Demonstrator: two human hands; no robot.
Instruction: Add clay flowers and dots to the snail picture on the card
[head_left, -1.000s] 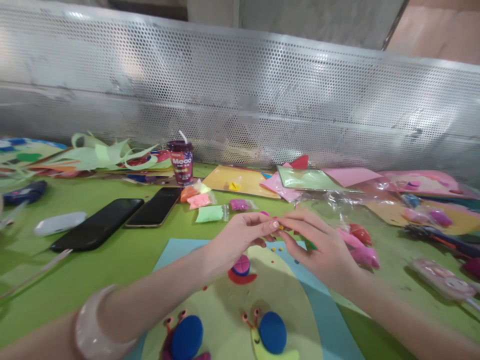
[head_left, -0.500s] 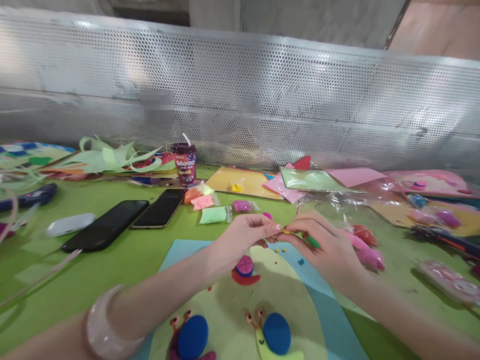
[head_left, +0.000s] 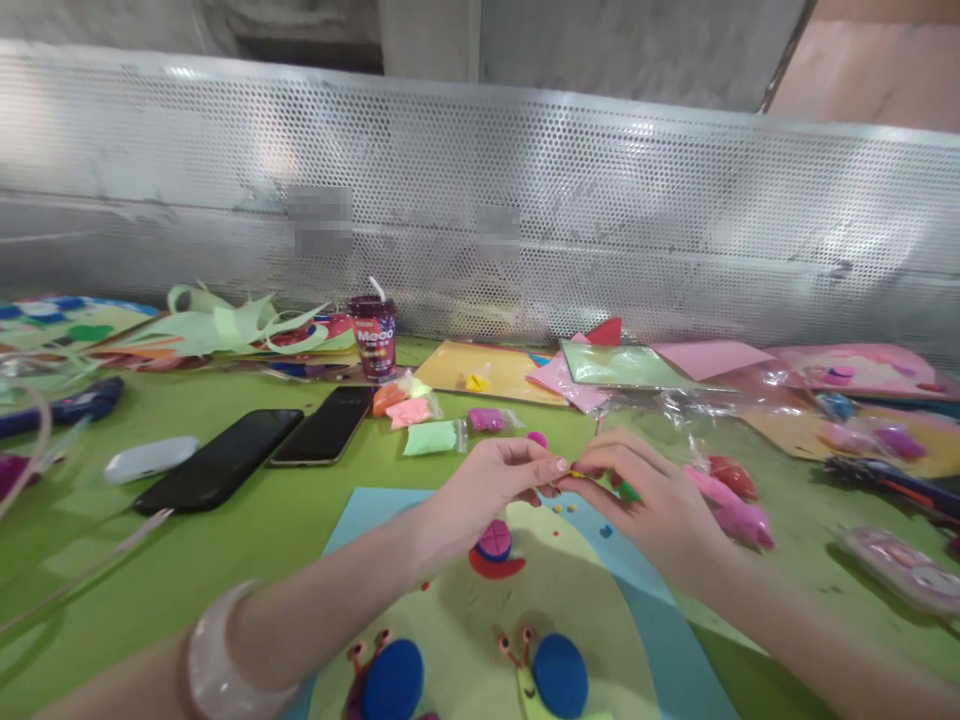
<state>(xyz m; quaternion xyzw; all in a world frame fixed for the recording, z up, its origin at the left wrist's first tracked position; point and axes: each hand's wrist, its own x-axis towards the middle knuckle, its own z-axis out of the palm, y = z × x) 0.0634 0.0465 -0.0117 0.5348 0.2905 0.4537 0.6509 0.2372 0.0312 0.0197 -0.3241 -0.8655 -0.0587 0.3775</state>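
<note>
Rn yellow bit [head_left: 576, 474] btwn hands [head_left: 499, 474] [head_left: 654, 488]

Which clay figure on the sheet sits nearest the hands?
The red-bodied figure, just below the left hand in view: its disc is pink with a cross. The purple and yellow-green ones sit lower, with plain blue discs.

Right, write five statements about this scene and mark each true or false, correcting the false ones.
1. The left hand and right hand are close together, with a small yellow piece at their fingers. True.
2. The pale glossy bracelet is on the right arm. False: it is on the left.
3. The dark purple drink cup lies on its side. False: it stands upright.
4. Two flat black phones lie on the green table. True.
5. The yellow-green snail figure has a red disc. False: its disc is blue.
</note>
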